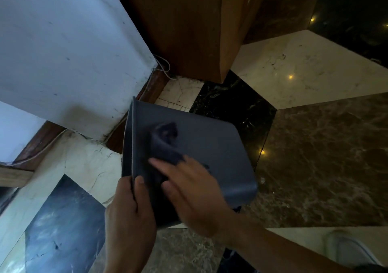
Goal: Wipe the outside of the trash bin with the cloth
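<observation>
Clearly, one trash bin (210, 146) was held tipped on its side above the marble floor (315, 146), its open rim turned to the left and its closed base to the right, so that its long axis ran left to right across the view. The rim was gripped by the left hand (128, 216), thumb lying on the outer wall and fingers curled over the edge, out of sight inside. From that grip, the unwiped stretch of wall lay away to the right, toward the base.

One dark cloth (165, 146) was pressed flat against the upturned wall by the right hand (189, 190), fingers spread and laid on the cloth's near end rather than pinched round it; the far end was seen bunched up beyond the fingertips. The right hand was blurred, so its exact contact could not be made out.

The right hand was judged the nearer to the remaining surface, and a stroke along the long axis toward the base was thought to be called for. Counted: one bin, one cloth, two hands. A wall (63, 52) and a wooden cabinet (189, 31) stood beyond the bin.
</observation>
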